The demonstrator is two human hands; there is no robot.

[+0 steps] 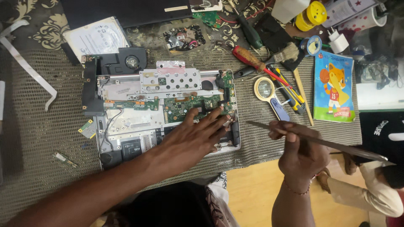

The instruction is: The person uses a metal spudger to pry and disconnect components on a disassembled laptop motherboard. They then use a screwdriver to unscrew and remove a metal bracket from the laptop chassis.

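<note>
Head view: your left hand (194,136) lies flat and spread on the opened laptop chassis (166,111), fingertips on the green circuit board (185,106), gripping nothing. Your right hand (301,153) is closed around a long, thin metal blade (313,140), its tip hanging just right of the chassis. Press evenly to steady the base, and bring the tip in low and slow so it doesn't scrape the board. Silver, its cover off, the chassis sits mid-mat with a black fan (131,62) at its upper left; a magnifier (265,89) and a red-handled screwdriver (249,58) lie to its right.
</note>
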